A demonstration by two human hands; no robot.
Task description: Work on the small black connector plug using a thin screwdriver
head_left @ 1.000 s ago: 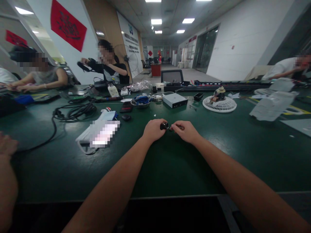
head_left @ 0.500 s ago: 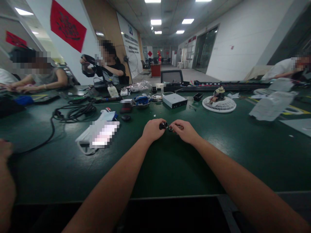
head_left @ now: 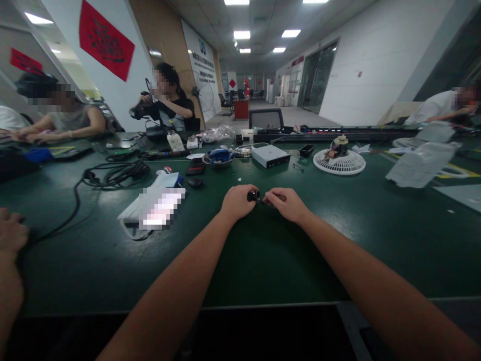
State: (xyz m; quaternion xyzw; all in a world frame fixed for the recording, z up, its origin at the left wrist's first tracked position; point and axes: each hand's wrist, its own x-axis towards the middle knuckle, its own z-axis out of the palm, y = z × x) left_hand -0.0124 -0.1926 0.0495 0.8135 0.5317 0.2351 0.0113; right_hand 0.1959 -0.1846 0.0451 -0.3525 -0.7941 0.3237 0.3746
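My left hand [head_left: 237,201] is closed round a short, dark, shiny cylinder [head_left: 254,195], whose round open end faces right. Just to its right, my right hand [head_left: 286,203] pinches a small dark piece, partly hidden by the fingers and too small to name. A narrow gap separates the cylinder from the right fingertips. Both hands are low over the green table [head_left: 259,260]. A small white bit [head_left: 239,179] lies beyond my left hand.
Left are a black mouse [head_left: 195,183], a lit phone [head_left: 162,208] on a white item and a coiled cable [head_left: 112,175]. Beyond stand a grey box [head_left: 270,156] and a white fan part [head_left: 338,161]. Another person's hand [head_left: 13,230] rests at the left edge.
My right hand has shifted slightly right, away from the cylinder. The neighbouring hand at the left edge has come further into view. A person across the table has lowered a dark object.
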